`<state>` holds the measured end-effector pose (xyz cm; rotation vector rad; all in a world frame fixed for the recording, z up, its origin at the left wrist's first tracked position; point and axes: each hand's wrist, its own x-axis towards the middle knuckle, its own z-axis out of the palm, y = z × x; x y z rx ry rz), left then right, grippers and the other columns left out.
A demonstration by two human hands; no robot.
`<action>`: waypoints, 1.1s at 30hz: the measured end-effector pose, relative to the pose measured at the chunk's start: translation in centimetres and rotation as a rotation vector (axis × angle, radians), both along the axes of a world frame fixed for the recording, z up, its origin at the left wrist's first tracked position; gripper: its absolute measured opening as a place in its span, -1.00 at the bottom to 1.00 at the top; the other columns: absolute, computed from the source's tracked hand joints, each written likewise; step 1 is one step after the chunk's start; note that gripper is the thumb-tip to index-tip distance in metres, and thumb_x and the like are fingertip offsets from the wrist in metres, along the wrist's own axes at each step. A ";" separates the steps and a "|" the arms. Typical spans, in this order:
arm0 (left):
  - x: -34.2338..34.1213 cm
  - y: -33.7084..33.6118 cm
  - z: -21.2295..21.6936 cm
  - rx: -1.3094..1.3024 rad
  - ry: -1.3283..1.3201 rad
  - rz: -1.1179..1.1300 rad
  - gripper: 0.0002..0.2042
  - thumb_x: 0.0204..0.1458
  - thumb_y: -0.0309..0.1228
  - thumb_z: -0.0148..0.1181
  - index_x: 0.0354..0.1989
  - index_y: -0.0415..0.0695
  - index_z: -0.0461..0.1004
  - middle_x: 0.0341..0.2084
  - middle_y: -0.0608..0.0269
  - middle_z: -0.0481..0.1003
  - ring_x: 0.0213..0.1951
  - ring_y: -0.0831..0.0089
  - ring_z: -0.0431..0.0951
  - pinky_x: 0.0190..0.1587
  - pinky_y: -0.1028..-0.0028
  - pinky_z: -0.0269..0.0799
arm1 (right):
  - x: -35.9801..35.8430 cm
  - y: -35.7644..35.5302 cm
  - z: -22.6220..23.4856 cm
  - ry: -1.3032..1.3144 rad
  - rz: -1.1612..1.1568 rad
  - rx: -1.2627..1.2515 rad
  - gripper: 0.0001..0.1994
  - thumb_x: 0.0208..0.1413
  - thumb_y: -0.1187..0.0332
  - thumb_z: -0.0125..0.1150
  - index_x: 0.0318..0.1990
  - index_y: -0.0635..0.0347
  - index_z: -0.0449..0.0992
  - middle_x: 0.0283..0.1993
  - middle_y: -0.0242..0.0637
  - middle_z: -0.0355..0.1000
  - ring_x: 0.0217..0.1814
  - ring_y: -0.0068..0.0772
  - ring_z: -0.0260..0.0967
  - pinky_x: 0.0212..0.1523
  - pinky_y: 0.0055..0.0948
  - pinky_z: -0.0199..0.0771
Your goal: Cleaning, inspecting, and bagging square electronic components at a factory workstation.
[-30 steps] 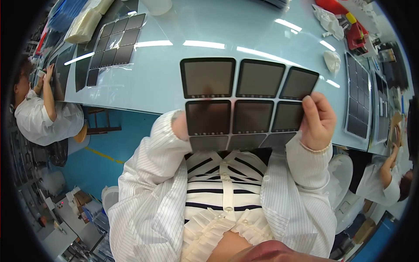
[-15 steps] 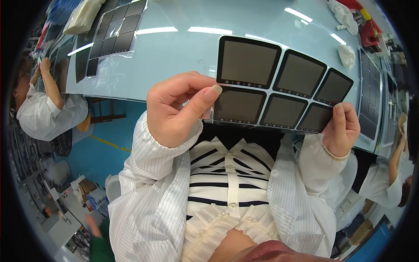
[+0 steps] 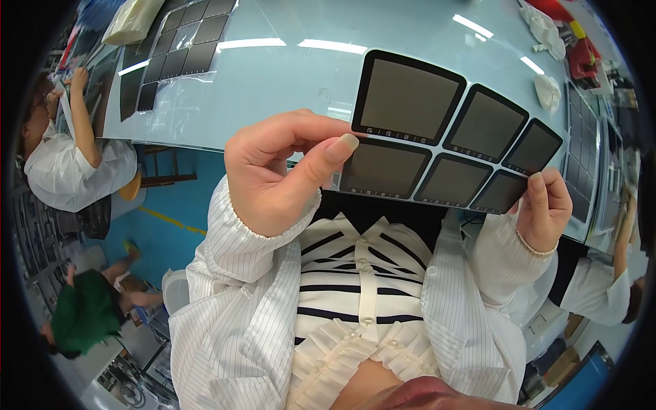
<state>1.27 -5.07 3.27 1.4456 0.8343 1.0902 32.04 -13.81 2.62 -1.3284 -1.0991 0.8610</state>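
Between my two hands is a thin sheet of dark panels (image 3: 410, 99), set in two rows, with black borders and a strip of small marks along each panel's lower edge. It is held tilted, its near side over the table's front edge. My left hand (image 3: 280, 174) pinches its left edge between thumb and forefinger, around mid-height. At the lower right corner my right hand (image 3: 543, 208) grips it with the thumb in front. The fingers behind the sheet are partly hidden.
More dark panels (image 3: 184, 58) lie on the pale table (image 3: 287, 82) at far left, beside a wrapped bundle (image 3: 133, 20). Similar panels (image 3: 581, 150) and crumpled white wipes (image 3: 547, 92) are at right. Co-workers sit on both sides; a person in green (image 3: 85, 311) is at lower left.
Both hands have shifted the sheet slightly to the right, and its panels look a little larger. At lower left, the person in green has come further into view.
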 end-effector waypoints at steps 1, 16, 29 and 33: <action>0.0 -0.1 0.0 -0.013 -0.014 -0.004 -0.88 0.04 -0.49 0.25 -0.33 -0.31 0.57 -0.57 0.24 0.53 -0.61 0.64 0.40 -0.53 0.65 0.29 | 0.0 0.0 0.0 -0.004 -0.001 0.000 -0.81 0.15 0.36 0.21 -0.43 0.26 0.40 -0.60 -0.35 0.38 -0.69 -0.60 0.28 -0.62 -0.68 0.16; 0.0 -0.4 0.4 0.003 -0.008 -0.009 -0.90 0.04 -0.50 0.25 -0.37 -0.30 0.56 -0.59 0.24 0.52 -0.60 0.62 0.41 -0.50 0.62 0.28 | 0.3 -0.1 -0.1 -0.018 0.002 0.004 -0.83 0.14 0.38 0.21 -0.43 0.26 0.41 -0.58 -0.39 0.35 -0.68 -0.61 0.26 -0.62 -0.66 0.22; -0.4 -0.4 0.4 0.030 -0.023 -0.004 -0.90 0.04 -0.51 0.23 -0.37 -0.31 0.55 -0.60 0.26 0.50 -0.59 0.64 0.38 -0.49 0.63 0.25 | -0.1 -0.1 0.2 -0.010 0.022 0.022 -0.82 0.14 0.37 0.22 -0.43 0.25 0.41 -0.57 -0.37 0.37 -0.66 -0.60 0.28 -0.59 -0.65 0.23; -0.6 -0.3 0.4 0.032 -0.038 0.003 -0.91 0.04 -0.53 0.22 -0.36 -0.32 0.54 -0.59 0.26 0.50 -0.59 0.65 0.37 -0.50 0.64 0.24 | -0.6 0.1 0.5 -0.023 0.041 0.041 -0.82 0.14 0.37 0.21 -0.43 0.25 0.41 -0.57 -0.37 0.37 -0.66 -0.61 0.30 -0.58 -0.66 0.23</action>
